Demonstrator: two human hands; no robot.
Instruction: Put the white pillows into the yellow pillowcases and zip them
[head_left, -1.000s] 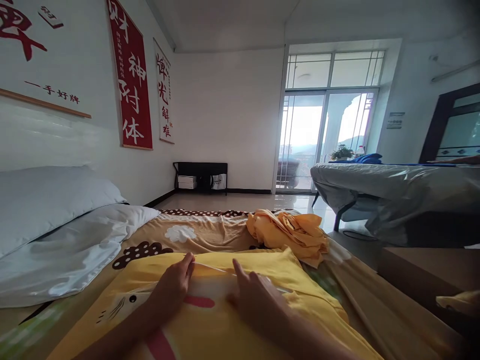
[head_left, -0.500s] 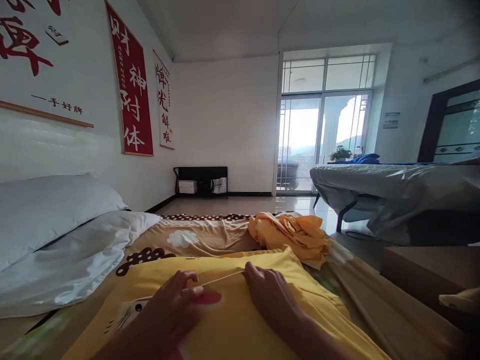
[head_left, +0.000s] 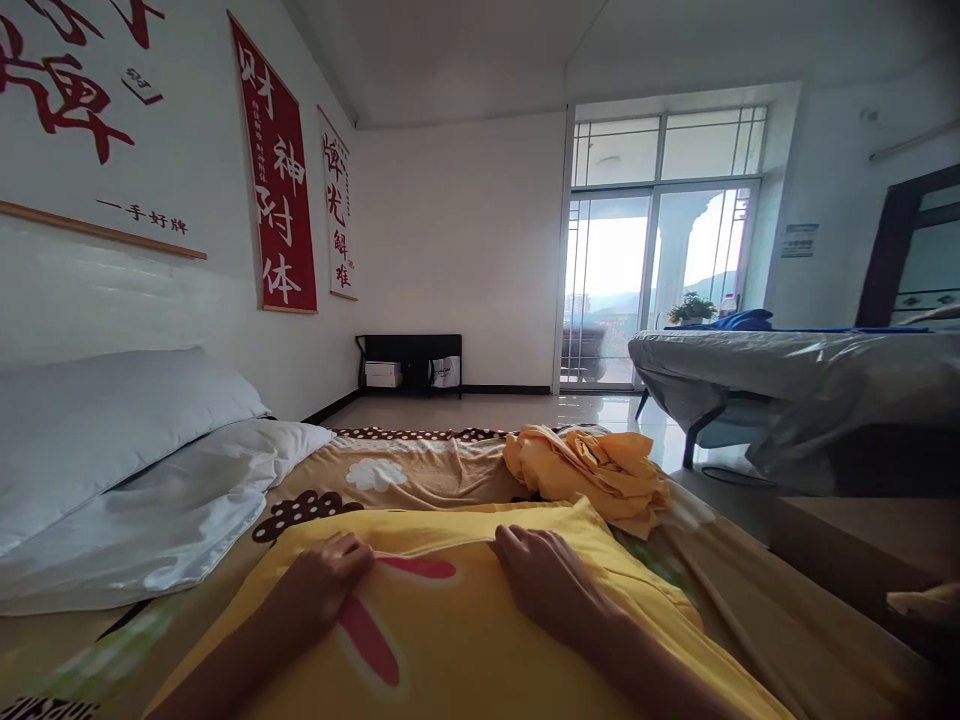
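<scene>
A yellow pillowcase (head_left: 442, 640) with pink, white-edged ear shapes lies plumped up in front of me on the bed. My left hand (head_left: 330, 575) is closed on its far edge, just left of the upper pink shape. Farther right along the same edge, my right hand (head_left: 544, 575) is also closed, its fingers bent over the cloth. A thin pale line, perhaps a seam or zip, runs between the two hands. Both sets of fingertips are partly hidden.
Beyond the pillowcase lies a crumpled orange cloth (head_left: 589, 475) on the patterned bedsheet (head_left: 442, 465). White pillows (head_left: 127, 430) rest at the left. A brown box (head_left: 870, 550) and a plastic-covered table (head_left: 810, 355) stand on the right.
My left hand has moved left along the edge and its fingers have closed. The pale line between the hands now lies against the cloth. The right hand keeps its hold.
</scene>
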